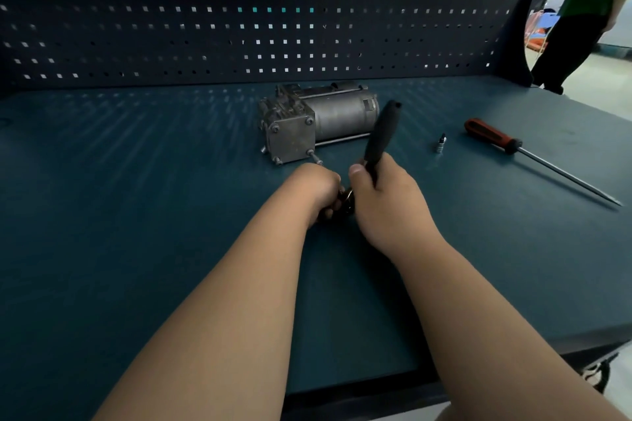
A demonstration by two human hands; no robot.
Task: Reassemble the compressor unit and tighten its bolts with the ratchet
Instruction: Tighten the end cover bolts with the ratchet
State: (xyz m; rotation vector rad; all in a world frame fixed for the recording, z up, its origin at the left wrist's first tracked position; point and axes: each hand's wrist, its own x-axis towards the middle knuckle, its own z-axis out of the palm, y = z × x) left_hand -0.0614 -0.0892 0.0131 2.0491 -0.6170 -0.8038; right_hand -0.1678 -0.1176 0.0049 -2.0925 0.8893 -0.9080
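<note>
**One bolt stands proud, so the tightening looks barely begun**

Most of the reassembly looks done. The compressor unit point(321, 120) lies on its side on the table point(136, 181), just in front of the pegboard point(239, 10). Its motor can is joined to the block, and the square end plate point(290, 140) faces the person. Bolt heads sit close to the plate at three corners, though I cannot tell whether they are torqued or only run in. At the near lower corner a bolt point(315, 158) sticks well out of the plate, so that one at least has yet to be driven home.

The ratchet point(381, 133) is not on any bolt. It is held above the table just in front of the unit, with its black handle pointing up and away.

- **Right hand:** The right hand point(383, 195) is wrapped round the lower handle, thumb on top and fingers clamped on the grip.
- **Left hand:** The left hand point(316, 186) has its fingers point(326, 214) curled about the ratchet's head end. A little metal shows between the two hands, but what they are doing there is hidden.

My guess is that the head is being set up or fitted with a socket. A small socket bit point(442, 143) stands upright on the table to the right, apart from the hands. A red-handled screwdriver point(513, 147) lies beyond it.

What seems left is to seat the tool on the protruding bolt, run it down, then go round the other corners.
</note>
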